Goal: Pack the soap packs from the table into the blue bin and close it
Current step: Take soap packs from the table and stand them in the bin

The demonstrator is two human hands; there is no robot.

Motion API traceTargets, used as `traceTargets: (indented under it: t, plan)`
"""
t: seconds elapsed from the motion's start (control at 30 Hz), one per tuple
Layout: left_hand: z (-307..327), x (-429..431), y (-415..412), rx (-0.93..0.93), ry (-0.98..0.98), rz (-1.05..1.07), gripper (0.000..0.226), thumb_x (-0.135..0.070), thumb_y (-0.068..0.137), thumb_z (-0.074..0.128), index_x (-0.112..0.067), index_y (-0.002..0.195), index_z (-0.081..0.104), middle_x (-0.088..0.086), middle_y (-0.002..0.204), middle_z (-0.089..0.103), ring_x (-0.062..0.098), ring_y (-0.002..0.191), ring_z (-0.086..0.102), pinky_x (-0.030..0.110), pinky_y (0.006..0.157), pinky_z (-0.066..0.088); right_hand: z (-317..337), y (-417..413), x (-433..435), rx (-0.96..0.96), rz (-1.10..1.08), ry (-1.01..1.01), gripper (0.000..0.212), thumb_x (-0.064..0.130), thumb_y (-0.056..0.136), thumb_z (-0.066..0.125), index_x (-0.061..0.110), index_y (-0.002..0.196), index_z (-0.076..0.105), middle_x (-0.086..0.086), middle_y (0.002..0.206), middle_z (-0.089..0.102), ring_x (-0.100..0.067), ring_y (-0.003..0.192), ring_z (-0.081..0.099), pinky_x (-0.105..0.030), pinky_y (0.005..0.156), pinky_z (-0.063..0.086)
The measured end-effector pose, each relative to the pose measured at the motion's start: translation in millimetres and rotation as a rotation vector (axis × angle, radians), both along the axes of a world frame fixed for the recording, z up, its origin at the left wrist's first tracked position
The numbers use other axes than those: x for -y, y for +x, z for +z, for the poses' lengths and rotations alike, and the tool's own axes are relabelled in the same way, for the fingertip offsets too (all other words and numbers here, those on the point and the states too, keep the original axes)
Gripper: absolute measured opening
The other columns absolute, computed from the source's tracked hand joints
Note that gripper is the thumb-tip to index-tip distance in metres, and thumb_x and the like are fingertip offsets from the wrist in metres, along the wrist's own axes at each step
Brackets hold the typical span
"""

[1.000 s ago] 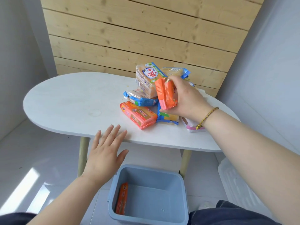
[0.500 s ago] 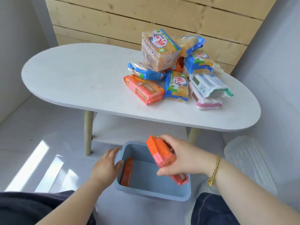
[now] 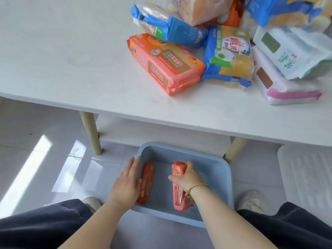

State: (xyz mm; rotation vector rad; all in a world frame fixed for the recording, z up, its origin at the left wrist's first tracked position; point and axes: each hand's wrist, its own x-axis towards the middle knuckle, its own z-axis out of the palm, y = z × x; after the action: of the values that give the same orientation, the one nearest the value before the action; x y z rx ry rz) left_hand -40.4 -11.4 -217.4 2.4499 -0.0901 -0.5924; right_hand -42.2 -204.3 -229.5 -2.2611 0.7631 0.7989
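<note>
The blue bin (image 3: 218, 164) stands open on the floor under the table's front edge. My right hand (image 3: 186, 178) is inside it, shut on an orange soap pack (image 3: 177, 193) held on edge near the bin's middle. Another orange soap pack (image 3: 147, 180) stands on edge along the left wall. My left hand (image 3: 127, 184) grips the bin's left rim. On the white table (image 3: 71, 60), several soap packs lie in a heap: an orange one (image 3: 165, 63) in front, a blue and yellow one (image 3: 230, 58), a white and pink one (image 3: 280, 87).
A translucent white lid (image 3: 305, 177) lies on the floor to the right of the bin. Two wooden table legs (image 3: 90, 133) stand behind the bin, with a lower shelf (image 3: 143, 130) between them. My knees and shoes flank the bin on both sides.
My right hand carried the orange pack from the table down into the bin. My left hand dropped from the table edge to the bin's left rim. The view tilted downward.
</note>
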Motion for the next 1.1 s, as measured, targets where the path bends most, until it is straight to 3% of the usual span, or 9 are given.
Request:
traceTargets:
  t: [0.1, 0.37, 0.5, 0.63, 0.7, 0.77, 0.83, 0.93, 1.1]
  plan:
    - [-8, -4, -1, 0.029, -0.029, 0.014, 0.065, -0.011, 0.093, 0.038, -0.027, 0.145, 0.002, -0.007, 0.156, 0.0, 0.022, 0.132, 0.039, 0.032, 0.097, 0.04, -29, 7, -10, -0.076, 0.005, -0.064, 0.071, 0.042, 0.074, 0.064, 0.014, 0.127, 0.025, -0.011, 0.127, 0.05, -0.028, 0.114, 0.055, -0.033, 0.09, 0.045]
    - [-13, -5, 1, 0.023, -0.074, 0.007, 0.063, -0.011, 0.094, 0.035, -0.031, 0.143, 0.001, -0.012, 0.154, -0.006, 0.021, 0.133, 0.037, 0.031, 0.099, 0.038, -62, 15, -22, -0.148, -0.051, -0.186, 0.06, 0.04, 0.078, 0.064, 0.013, 0.119, 0.029, -0.009, 0.126, 0.048, -0.025, 0.11, 0.057, -0.031, 0.082, 0.047]
    - [-17, -9, 1, 0.04, -0.1, -0.023, 0.064, -0.012, 0.094, 0.034, -0.045, 0.127, -0.01, -0.024, 0.137, -0.016, 0.02, 0.132, 0.036, 0.031, 0.099, 0.039, -69, 20, -23, -0.191, -0.081, -0.17, 0.065, 0.043, 0.077, 0.065, 0.013, 0.121, 0.028, -0.01, 0.126, 0.049, -0.026, 0.111, 0.056, -0.033, 0.085, 0.047]
    - [-16, -10, 3, 0.026, -0.075, -0.037, 0.063, -0.015, 0.095, 0.033, -0.042, 0.133, -0.01, -0.02, 0.146, -0.013, 0.018, 0.133, 0.034, 0.03, 0.103, 0.036, -62, 26, -23, -0.255, -0.059, -0.173, 0.07, 0.052, 0.076, 0.061, 0.014, 0.125, 0.029, -0.008, 0.13, 0.046, -0.025, 0.119, 0.05, -0.035, 0.091, 0.046]
    - [-16, -9, 4, 0.022, -0.069, -0.035, 0.063, -0.015, 0.095, 0.033, -0.04, 0.136, -0.008, -0.014, 0.153, -0.009, 0.018, 0.133, 0.034, 0.03, 0.103, 0.036, -54, 27, -28, -0.181, -0.049, -0.307, 0.071, 0.056, 0.076, 0.057, 0.013, 0.127, 0.034, -0.008, 0.133, 0.04, -0.026, 0.124, 0.041, -0.036, 0.095, 0.041]
    - [-17, -9, 4, 0.022, -0.088, -0.023, 0.063, -0.013, 0.095, 0.033, -0.037, 0.139, -0.004, -0.013, 0.154, -0.005, 0.018, 0.134, 0.033, 0.03, 0.104, 0.035, -47, 25, -38, 0.04, -0.074, -0.364, 0.058, 0.048, 0.081, 0.054, 0.009, 0.121, 0.042, -0.012, 0.13, 0.045, -0.028, 0.122, 0.04, -0.033, 0.097, 0.037]
    - [-17, -8, 5, 0.027, -0.112, -0.011, 0.064, -0.009, 0.093, 0.035, -0.034, 0.141, 0.001, -0.015, 0.151, -0.005, 0.019, 0.136, 0.032, 0.031, 0.104, 0.035, -43, 21, -57, 0.16, -0.078, -0.182, 0.045, 0.039, 0.085, 0.053, 0.007, 0.116, 0.046, -0.014, 0.125, 0.052, -0.029, 0.117, 0.048, -0.031, 0.092, 0.039]
    - [-18, -8, 5, 0.029, -0.119, -0.007, 0.067, -0.005, 0.091, 0.037, -0.032, 0.142, 0.003, -0.022, 0.143, -0.008, 0.018, 0.137, 0.03, 0.029, 0.103, 0.036, -45, 18, -90, 0.045, -0.047, 0.115, 0.044, 0.034, 0.086, 0.054, 0.006, 0.118, 0.042, -0.015, 0.123, 0.058, -0.031, 0.113, 0.055, -0.033, 0.089, 0.044]
    - [-19, -7, 5, 0.011, -0.13, 0.006, 0.069, -0.004, 0.091, 0.038, -0.034, 0.141, 0.001, -0.022, 0.143, -0.011, 0.019, 0.138, 0.029, 0.03, 0.102, 0.037, -54, 25, -93, -0.091, -0.174, 0.249, 0.05, 0.026, 0.081, 0.061, 0.006, 0.121, 0.039, -0.014, 0.124, 0.058, -0.03, 0.114, 0.056, -0.034, 0.094, 0.045]
